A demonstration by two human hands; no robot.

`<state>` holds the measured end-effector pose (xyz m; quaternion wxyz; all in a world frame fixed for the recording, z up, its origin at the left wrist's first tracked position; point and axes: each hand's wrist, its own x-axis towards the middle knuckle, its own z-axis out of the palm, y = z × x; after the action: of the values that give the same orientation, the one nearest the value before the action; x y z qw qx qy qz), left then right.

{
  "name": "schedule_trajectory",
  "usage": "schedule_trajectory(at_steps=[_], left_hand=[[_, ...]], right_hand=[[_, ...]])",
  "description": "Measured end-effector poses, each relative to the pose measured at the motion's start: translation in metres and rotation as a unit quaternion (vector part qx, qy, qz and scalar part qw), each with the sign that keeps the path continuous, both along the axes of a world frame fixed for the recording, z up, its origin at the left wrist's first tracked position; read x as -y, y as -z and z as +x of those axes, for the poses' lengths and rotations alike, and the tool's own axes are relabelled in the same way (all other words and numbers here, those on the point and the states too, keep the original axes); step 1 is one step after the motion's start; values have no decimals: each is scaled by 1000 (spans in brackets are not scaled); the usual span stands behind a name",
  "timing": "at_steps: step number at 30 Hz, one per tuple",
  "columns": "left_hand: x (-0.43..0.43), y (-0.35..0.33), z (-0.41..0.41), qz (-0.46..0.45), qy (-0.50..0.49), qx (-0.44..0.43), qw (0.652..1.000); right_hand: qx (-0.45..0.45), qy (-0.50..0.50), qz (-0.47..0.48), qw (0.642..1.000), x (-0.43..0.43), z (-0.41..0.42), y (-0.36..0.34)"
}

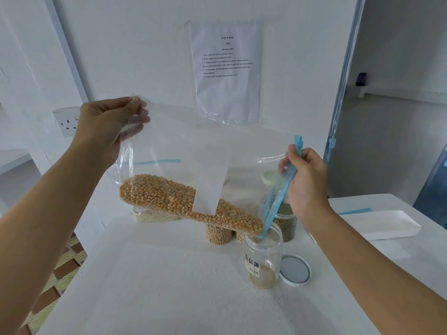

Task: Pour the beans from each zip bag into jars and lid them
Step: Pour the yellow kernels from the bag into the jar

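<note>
Above the right half of the table (169, 286), in the head view, we hold the zip bag (169, 146) slanted, its closed end high on the left and its mouth low on the right. Our left hand (106, 126) pinches the raised corner between thumb and curled fingers; our right hand (307, 182) is curled round the blue zip strip (278, 197) at the mouth, steering its lowest corner into the open jar (263, 257). That jar stands right of the table's middle, with its lid (295, 270) lying flat just beside it on the right. The orange beans (183, 201) lie in a long heap along the bag's lower fold, reaching down to the mouth, and only a shallow layer sits in the jar's bottom, so we judge the pour of this bag is at its start. Behind the jar stand a green-bean jar (286, 221) already capped and other filled jars (219, 234), partly hidden by the bag. Next we would need to lift the left corner higher, keep the mouth over the rim so nothing spills onto the table, shake out the last beans, and then fit the lid.
</note>
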<state>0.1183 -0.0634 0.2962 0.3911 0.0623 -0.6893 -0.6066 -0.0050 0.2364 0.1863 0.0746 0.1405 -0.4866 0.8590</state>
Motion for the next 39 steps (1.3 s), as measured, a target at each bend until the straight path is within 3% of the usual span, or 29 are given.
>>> schedule_trajectory(at_steps=[39], left_hand=[[-7,-10,-1,-14,-1,13,1000]], right_hand=[[-12,15,18,1000,-2,-2,-1]])
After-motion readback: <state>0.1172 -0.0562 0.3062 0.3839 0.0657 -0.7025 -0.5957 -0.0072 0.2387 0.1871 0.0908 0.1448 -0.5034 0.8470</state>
